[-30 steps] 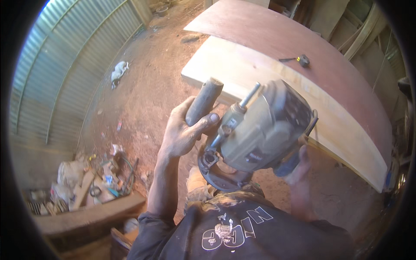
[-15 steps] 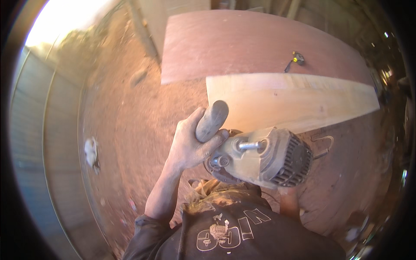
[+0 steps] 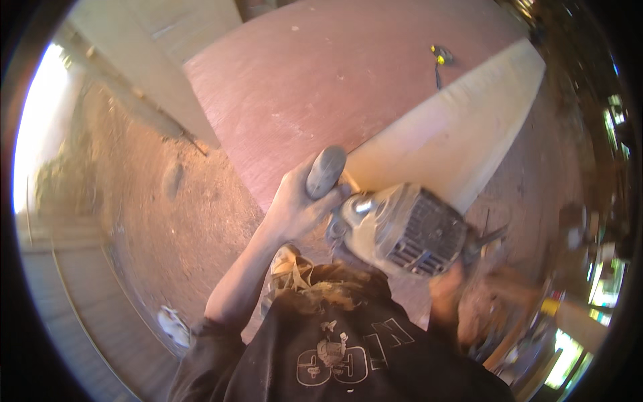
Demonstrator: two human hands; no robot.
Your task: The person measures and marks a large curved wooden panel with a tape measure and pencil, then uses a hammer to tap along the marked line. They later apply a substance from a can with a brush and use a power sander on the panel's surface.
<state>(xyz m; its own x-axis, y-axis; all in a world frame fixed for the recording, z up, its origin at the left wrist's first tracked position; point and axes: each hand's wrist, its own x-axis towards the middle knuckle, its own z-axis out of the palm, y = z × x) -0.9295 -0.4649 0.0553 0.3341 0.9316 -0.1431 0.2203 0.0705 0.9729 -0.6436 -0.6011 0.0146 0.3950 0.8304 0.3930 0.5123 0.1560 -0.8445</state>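
My left hand (image 3: 295, 208) is wrapped round the thick, rounded grey handle (image 3: 327, 173) of a dusty power tool (image 3: 402, 228). The tool has a pale metal body and a dark motor end with cooling slots. It is held up in front of my body, over the lower end of a pale wooden board (image 3: 442, 141). My right hand (image 3: 447, 285) comes up at the motor end; the tool hides its fingers, so its grip does not show.
The pale board lies on a large reddish sheet (image 3: 281, 100). On that sheet rests a black and yellow tape measure (image 3: 441, 55). A post (image 3: 134, 94) and upright panel stand at the upper left, corrugated sheeting (image 3: 87, 295) at the lower left, and blurred clutter at the right.
The view has swung, so the sheet and board now sit closer and tilt up to the right. The tool has turned with its motor end lower. My left hand keeps its hold.
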